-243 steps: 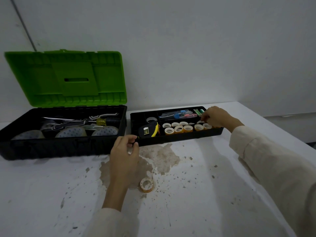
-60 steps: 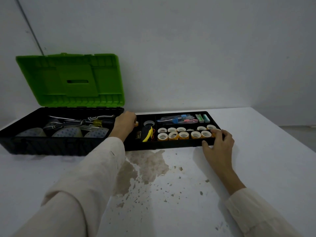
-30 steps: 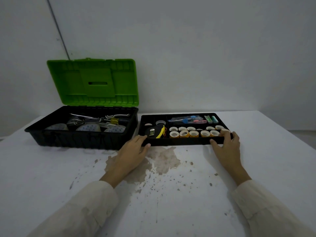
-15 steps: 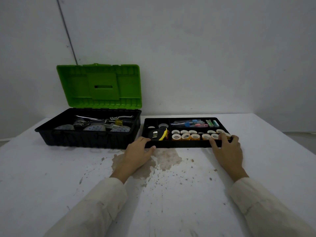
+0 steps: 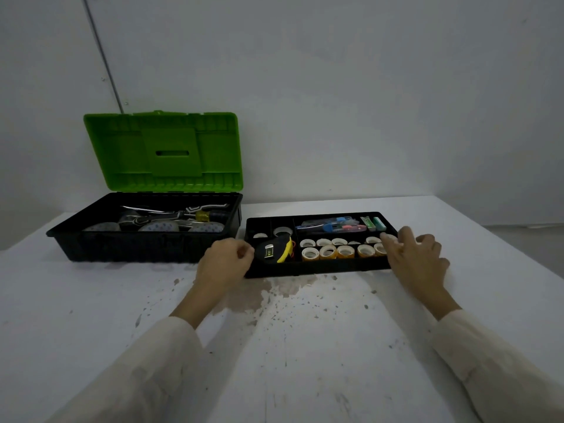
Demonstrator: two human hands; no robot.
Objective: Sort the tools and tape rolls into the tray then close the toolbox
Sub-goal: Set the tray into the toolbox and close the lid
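On the bench (image 5: 305, 361), a black tray (image 5: 320, 267) sits just right of the open toolbox (image 5: 131, 248), whose green lid (image 5: 164, 151) stands upright. Its front compartments hold rows of tape rolls (image 5: 328, 252) and a black-and-yellow tape measure (image 5: 273, 253); slim coloured tools (image 5: 331, 226) lie at the back. The left hand (image 5: 224, 264) curls its grip round the tray's left end; the right hand (image 5: 416, 257) keeps a wide grip, fingers spread over the right end. A brown stain (image 5: 265, 293) marks the bench in front.

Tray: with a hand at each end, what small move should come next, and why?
Probably lift the tray level with both hands: the left hand grips its left end, the right hand rests on its right end, tape rolls lie inside, and the toolbox beside it stands open.
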